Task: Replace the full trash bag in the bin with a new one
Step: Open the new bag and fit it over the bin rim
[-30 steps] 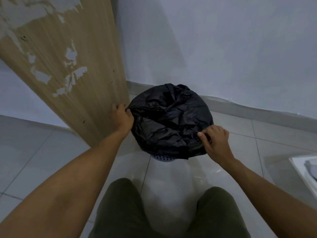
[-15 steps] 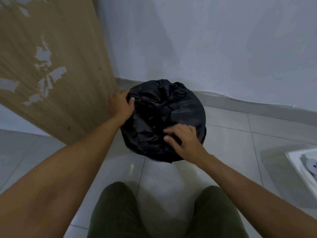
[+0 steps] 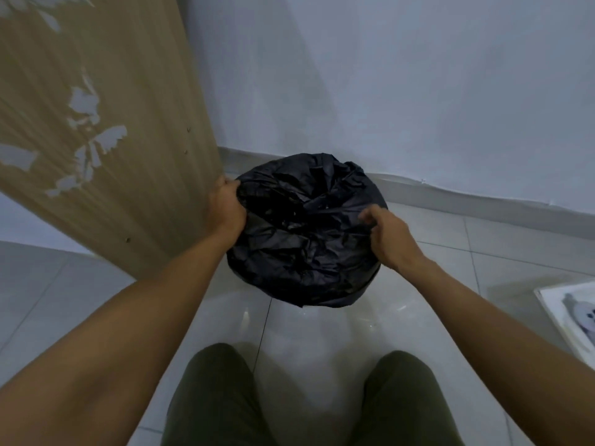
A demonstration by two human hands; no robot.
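Pale floor tiles (image 3: 306,342) lie under the knees (image 3: 212,391); left hand (image 3: 225,210) grips the black trash bag (image 3: 302,252) at its left edge; right hand (image 3: 391,235) pinches its right side; bag stands beside the wooden panel (image 3: 128,123), near the wall (image 3: 386,91).

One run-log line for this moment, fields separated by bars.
left hand: grips black trash bag edge | right hand: pinches bag top | bag: not yet lifted

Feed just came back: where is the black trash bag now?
Head view, mid-frame: the black trash bag sits at the foot of the white wall, right of the wooden panel, gripped between the left hand and right hand.
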